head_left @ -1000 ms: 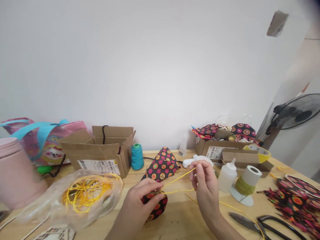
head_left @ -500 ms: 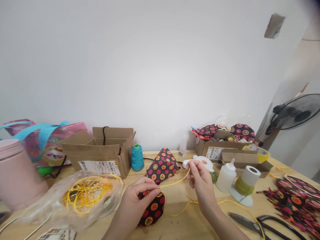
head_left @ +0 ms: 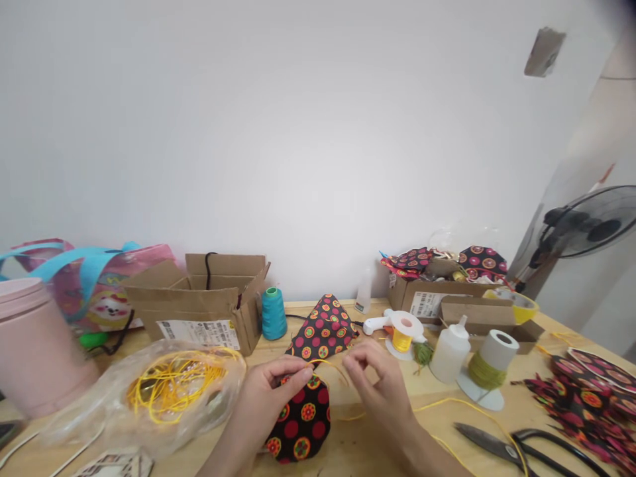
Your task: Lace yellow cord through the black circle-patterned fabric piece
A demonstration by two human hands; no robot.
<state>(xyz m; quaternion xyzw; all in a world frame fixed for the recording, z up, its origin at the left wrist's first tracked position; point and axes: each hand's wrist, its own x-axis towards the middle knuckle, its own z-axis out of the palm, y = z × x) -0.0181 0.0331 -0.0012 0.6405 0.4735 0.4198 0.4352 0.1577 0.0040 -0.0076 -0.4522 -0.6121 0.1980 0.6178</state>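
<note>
My left hand (head_left: 271, 391) is closed on a black octagonal fabric piece (head_left: 308, 414) with red and yellow flower prints, pinching its top edge together with a yellow cord (head_left: 325, 362). From there the cord arcs to the right, toward the fingertips of my right hand (head_left: 380, 381). Those fingers are curled in a pinch at the cord's far part; motion blurs the contact a little. Behind both hands lies a folded piece of the same print fabric (head_left: 322, 328). More yellow cord (head_left: 460, 400) trails across the table under my right wrist.
To the left are a bag of yellow cord (head_left: 173, 384), an open carton (head_left: 199, 305) and a pink canister (head_left: 37, 351). On the right are scissors (head_left: 497, 445), a white squeeze bottle (head_left: 451, 351), a green cord spool (head_left: 487, 371), a yellow cord spool (head_left: 401, 339) and fabric pieces (head_left: 581, 404).
My right hand has come down and left, closer to my left hand, so the cord between them is shorter and curved. The octagonal piece now shows more of its face.
</note>
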